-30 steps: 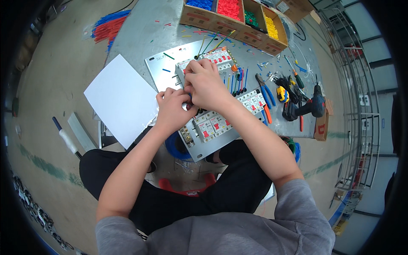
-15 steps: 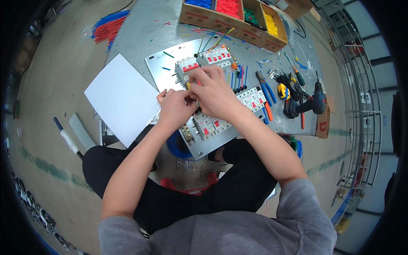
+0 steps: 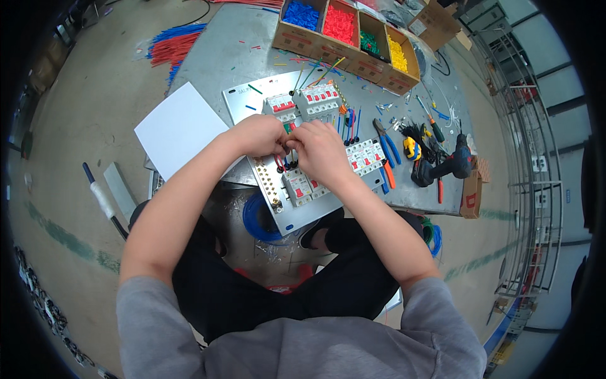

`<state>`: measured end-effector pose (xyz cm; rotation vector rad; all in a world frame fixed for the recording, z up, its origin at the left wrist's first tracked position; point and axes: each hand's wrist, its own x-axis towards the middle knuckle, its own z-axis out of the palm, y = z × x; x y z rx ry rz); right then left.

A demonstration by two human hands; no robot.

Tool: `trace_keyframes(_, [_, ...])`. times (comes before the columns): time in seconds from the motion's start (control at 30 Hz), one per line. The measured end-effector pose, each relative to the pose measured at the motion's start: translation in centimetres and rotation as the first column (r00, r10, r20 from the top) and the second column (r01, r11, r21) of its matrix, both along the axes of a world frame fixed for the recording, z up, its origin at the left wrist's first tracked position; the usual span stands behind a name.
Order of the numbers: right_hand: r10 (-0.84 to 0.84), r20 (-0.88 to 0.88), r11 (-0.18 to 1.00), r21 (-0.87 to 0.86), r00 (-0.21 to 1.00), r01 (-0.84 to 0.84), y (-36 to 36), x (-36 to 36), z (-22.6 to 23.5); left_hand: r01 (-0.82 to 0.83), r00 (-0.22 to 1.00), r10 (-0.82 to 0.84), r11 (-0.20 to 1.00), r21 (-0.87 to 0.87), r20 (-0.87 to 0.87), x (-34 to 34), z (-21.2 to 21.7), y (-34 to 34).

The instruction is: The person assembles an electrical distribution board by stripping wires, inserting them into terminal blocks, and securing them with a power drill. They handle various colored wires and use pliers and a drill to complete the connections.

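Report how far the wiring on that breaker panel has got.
Done: breakers sit mounted on the metal panel. In hand: left hand and right hand meet over short wires by the brass terminal strip. Left: most strip screws look bare.

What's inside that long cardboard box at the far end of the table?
The long cardboard box has four compartments holding heaps of small pieces: blue, red, green and yellow. What lies beneath each heap is covered, and the pieces are too small to identify.
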<state>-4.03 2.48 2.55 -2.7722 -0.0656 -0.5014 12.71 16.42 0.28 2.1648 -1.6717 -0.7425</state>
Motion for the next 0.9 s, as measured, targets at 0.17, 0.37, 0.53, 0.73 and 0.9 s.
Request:
trace_keyframes(0.17, [-0.074,-0.146,0.996,0.039,0.986,0.080,0.7,0.0,0.4,0.149,0.989,-0.148,0.988,-0.035,0.014,1.0,-0.1,-0.3])
trace_keyframes(0.37, [-0.096,-0.246,0.992,0.060,0.965,0.114,2.1,-2.4,1.9,0.289,0.956,-0.292,0.932,-0.219,0.019,1.8,-1.7,0.1])
trace_keyframes(0.53, [-0.186,-0.564,0.884,0.262,0.805,0.388,1.6,-2.0,2.2,0.335,0.940,-0.338,0.886,-0.319,0.049,2.0,-2.8,0.3])
trace_keyframes(0.73, [-0.004,-0.830,0.702,0.395,0.558,0.593,-1.5,0.6,2.0,0.339,0.940,-0.327,0.878,-0.337,0.095,2.0,-3.9,0.6])
trace_keyframes(0.9, [0.009,-0.928,0.783,0.238,0.372,0.575,-2.6,3.3,1.5,0.327,0.944,-0.291,0.880,-0.344,0.154,1.8,-4.5,0.9])
